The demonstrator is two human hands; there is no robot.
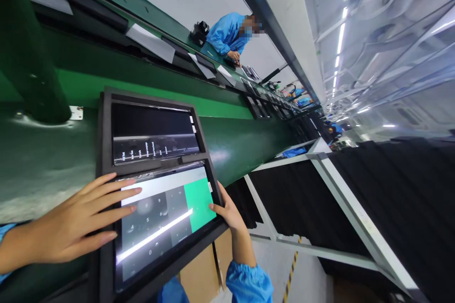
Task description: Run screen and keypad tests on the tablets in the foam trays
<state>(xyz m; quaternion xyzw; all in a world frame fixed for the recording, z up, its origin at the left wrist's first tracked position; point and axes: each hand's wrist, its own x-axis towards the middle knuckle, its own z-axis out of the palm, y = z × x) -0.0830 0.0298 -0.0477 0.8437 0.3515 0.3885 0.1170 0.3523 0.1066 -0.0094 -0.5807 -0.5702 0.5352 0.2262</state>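
A black tray (104,151) lies on the green conveyor belt (42,165) and holds two tablets. The far tablet (152,132) has a dark screen. The near tablet (167,218) is lit, showing a number pad and a green panel. My left hand (76,222) lies flat with fingers stretched over the near tablet's left edge and screen. My right hand (227,210) grips the tray's right edge beside the near tablet, thumb on the rim, its other fingers hidden under the tray.
Further trays and white sheets (151,42) lie along the belt. A person in a blue coat (227,33) works at the far side. Black racks (391,208) and a white frame (320,161) stand to the right. A cardboard box (199,274) sits below.
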